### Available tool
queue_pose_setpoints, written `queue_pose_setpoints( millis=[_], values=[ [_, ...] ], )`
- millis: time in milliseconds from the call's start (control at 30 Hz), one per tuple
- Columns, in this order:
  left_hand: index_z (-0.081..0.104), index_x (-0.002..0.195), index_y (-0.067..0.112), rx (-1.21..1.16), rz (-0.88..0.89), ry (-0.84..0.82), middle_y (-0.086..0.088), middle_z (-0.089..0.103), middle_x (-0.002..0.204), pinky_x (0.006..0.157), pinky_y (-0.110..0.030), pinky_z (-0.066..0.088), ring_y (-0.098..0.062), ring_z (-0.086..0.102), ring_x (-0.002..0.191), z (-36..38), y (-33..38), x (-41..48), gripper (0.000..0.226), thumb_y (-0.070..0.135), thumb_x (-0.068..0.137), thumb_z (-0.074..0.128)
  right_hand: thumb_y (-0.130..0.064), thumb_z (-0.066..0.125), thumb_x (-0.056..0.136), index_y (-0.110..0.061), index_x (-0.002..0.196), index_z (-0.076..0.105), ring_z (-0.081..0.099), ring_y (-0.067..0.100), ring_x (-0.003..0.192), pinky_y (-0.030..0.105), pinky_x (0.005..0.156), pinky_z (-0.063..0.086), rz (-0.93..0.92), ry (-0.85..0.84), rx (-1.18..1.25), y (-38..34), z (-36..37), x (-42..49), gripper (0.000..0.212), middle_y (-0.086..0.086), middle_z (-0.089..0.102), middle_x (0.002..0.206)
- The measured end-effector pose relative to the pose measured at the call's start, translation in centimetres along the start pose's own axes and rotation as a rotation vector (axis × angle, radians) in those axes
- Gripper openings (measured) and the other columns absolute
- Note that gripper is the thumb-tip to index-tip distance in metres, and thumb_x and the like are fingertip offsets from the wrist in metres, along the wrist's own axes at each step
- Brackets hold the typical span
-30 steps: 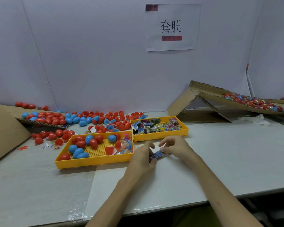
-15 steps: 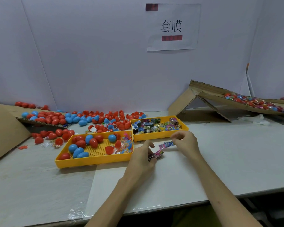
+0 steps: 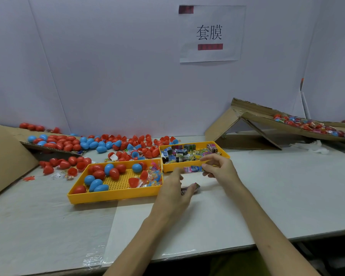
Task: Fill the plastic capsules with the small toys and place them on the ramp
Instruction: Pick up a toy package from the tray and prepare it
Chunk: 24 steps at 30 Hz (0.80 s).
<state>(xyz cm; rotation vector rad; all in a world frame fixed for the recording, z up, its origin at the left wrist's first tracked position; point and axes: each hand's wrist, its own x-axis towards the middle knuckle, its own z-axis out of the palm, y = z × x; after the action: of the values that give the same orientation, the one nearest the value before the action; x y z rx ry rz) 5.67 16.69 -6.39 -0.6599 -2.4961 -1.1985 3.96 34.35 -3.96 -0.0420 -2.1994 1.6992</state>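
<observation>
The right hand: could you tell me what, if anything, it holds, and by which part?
The right hand pinches a small pink-and-blue toy packet by its right end, at the fingertips.

The pale bench [image 3: 267, 196] carries two yellow trays side by side, the larger tray [image 3: 112, 197] left of the smaller tray [image 3: 226, 154]. Loose red and blue capsules [image 3: 100, 144] are scattered behind them. A cardboard ramp [image 3: 253, 124] stands at the far right, with crumpled white stuff [image 3: 311, 147], possibly film, beside it.
</observation>
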Motion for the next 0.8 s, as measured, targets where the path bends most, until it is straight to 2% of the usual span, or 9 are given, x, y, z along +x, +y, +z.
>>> queue_pose_setpoints(
  millis=[100, 167, 300, 433, 533, 700, 800],
  values=[
    [0.041, 0.138, 0.020, -0.073, 0.031, 0.113, 0.010, 0.053, 0.118, 0.084, -0.021, 0.049, -0.007, 0.057, 0.101, -0.2, 0.4, 0.0, 0.051, 0.033, 0.095, 0.065, -0.002, 0.067, 0.091, -0.022, 0.095, 0.068, 0.068, 0.009, 0.063, 0.020, 0.062, 0.053, -0.082, -0.078, -0.003, -0.4, 0.1, -0.3, 0.021, 0.001, 0.070, 0.077],
    [0.040, 0.138, 0.019, -0.150, 0.014, 0.161, 0.007, 0.058, 0.115, 0.084, -0.021, 0.052, -0.006, 0.061, 0.100, -0.4, 0.6, 0.2, 0.050, 0.033, 0.096, 0.064, -0.003, 0.070, 0.089, -0.024, 0.097, 0.068, 0.068, 0.009, 0.063, 0.021, 0.061, 0.053, -0.122, -0.125, -0.001, -0.7, 0.1, -0.6, 0.023, 0.002, 0.071, 0.077],
    [0.048, 0.126, 0.020, -0.306, -0.059, 0.129, 0.001, 0.070, 0.093, 0.071, -0.022, 0.056, -0.008, 0.067, 0.084, -0.6, 0.6, 0.5, 0.034, 0.024, 0.097, 0.065, -0.002, 0.073, 0.085, -0.018, 0.103, 0.068, 0.065, 0.010, 0.065, 0.021, 0.061, 0.051, -0.139, -0.229, 0.065, -0.9, 0.1, -0.8, 0.024, -0.002, 0.070, 0.073],
    [0.053, 0.116, 0.021, -0.348, -0.052, 0.106, -0.003, 0.070, 0.079, 0.066, -0.022, 0.055, -0.010, 0.067, 0.072, -0.6, 0.4, 0.4, 0.029, 0.006, 0.094, 0.065, -0.002, 0.072, 0.086, -0.016, 0.105, 0.069, 0.066, 0.011, 0.067, 0.022, 0.063, 0.052, -0.137, -0.256, 0.052, -0.8, 0.2, -0.7, 0.023, -0.004, 0.070, 0.073],
    [0.054, 0.112, 0.021, -0.384, -0.078, 0.105, -0.004, 0.072, 0.082, 0.068, -0.024, 0.057, -0.011, 0.070, 0.075, -0.7, 0.4, 0.7, 0.027, 0.002, 0.095, 0.063, -0.002, 0.070, 0.088, -0.022, 0.097, 0.070, 0.064, 0.006, 0.064, 0.019, 0.059, 0.051, -0.131, -0.169, 0.030, -0.8, 0.3, -0.6, 0.022, -0.006, 0.069, 0.071],
    [0.056, 0.103, 0.027, -0.351, -0.096, 0.121, -0.003, 0.072, 0.082, 0.063, -0.019, 0.055, -0.014, 0.070, 0.075, -0.7, 0.2, 0.7, 0.027, 0.003, 0.094, 0.065, -0.001, 0.066, 0.091, -0.021, 0.087, 0.070, 0.060, 0.007, 0.061, 0.017, 0.056, 0.049, -0.030, 0.148, 0.110, -0.1, -0.8, 0.1, 0.021, 0.001, 0.066, 0.079],
    [0.058, 0.102, 0.027, -0.351, -0.095, 0.133, -0.002, 0.074, 0.089, 0.067, -0.020, 0.057, -0.013, 0.072, 0.082, -0.7, 0.1, 0.7, 0.024, 0.007, 0.093, 0.068, -0.002, 0.065, 0.091, -0.021, 0.084, 0.070, 0.059, 0.006, 0.056, 0.019, 0.056, 0.048, 0.008, 0.193, 0.190, 0.0, -1.1, 0.3, 0.021, 0.001, 0.065, 0.078]
  ],
)
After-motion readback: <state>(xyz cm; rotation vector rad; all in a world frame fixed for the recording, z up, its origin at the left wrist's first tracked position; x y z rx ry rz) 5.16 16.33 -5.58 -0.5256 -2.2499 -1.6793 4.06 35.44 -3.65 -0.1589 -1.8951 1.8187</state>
